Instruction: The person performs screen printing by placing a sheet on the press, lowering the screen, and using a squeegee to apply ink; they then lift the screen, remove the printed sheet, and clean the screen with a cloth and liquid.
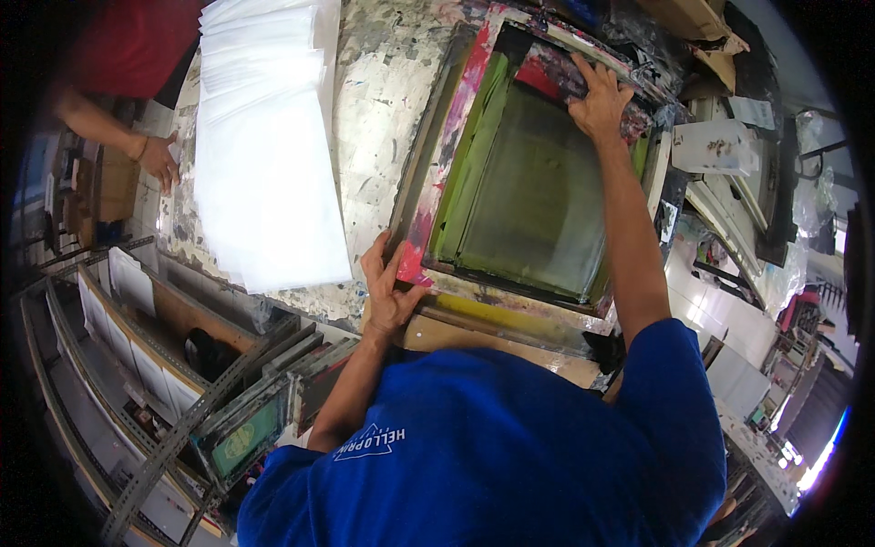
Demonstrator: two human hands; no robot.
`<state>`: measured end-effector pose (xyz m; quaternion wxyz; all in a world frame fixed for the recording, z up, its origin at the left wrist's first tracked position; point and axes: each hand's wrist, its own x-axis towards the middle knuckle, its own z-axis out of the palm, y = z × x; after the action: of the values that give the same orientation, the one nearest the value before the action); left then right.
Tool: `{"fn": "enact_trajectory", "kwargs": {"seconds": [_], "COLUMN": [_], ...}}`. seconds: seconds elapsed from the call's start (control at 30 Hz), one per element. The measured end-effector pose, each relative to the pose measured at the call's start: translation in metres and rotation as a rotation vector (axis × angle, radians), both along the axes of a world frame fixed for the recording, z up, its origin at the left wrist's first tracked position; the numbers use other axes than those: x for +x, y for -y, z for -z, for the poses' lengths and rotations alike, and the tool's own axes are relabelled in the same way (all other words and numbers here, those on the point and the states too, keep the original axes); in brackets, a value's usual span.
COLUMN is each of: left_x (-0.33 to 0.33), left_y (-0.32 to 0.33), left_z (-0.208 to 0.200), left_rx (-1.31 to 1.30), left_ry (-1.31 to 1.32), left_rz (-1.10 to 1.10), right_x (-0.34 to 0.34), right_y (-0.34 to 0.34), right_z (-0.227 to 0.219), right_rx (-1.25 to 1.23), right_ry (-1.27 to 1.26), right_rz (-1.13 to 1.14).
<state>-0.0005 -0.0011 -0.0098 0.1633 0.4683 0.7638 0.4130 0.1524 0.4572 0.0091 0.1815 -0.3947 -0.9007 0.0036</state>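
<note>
Stained table (372,109), screen (533,196) on it before me, white sheets (264,182) left of that. My left hand (390,290) pinches the screen's near left corner; my right hand (602,105) lies over its far-end red-smeared strip (547,75), can't tell if gripping.

Screen frame (456,118), rectangular, smeared pink and white; grey-green mesh (538,182), green-bordered; set aslant over mottled tabletop (378,100). Red-and-black-stained bar (544,73) across far end.

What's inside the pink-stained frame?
Inside the pink-stained frame is a green-edged mesh panel. The right hand and forearm cover its right part; what lies beneath them is hidden.
</note>
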Motion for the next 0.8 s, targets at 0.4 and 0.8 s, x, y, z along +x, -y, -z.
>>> {"fn": "enact_trajectory", "kwargs": {"seconds": [0.4, 0.8], "left_x": [-0.003, 0.006], "left_y": [-0.002, -0.001], "left_z": [0.004, 0.0], "left_rx": [0.061, 0.105], "left_ry": [0.046, 0.113], "left_rz": [0.004, -0.068], "right_x": [-0.014, 0.044], "right_y": [-0.074, -0.011], "right_z": [-0.018, -0.08], "right_rx": [-0.07, -0.695], "right_ry": [-0.113, -0.692], "right_rz": [-0.103, 0.108]}}
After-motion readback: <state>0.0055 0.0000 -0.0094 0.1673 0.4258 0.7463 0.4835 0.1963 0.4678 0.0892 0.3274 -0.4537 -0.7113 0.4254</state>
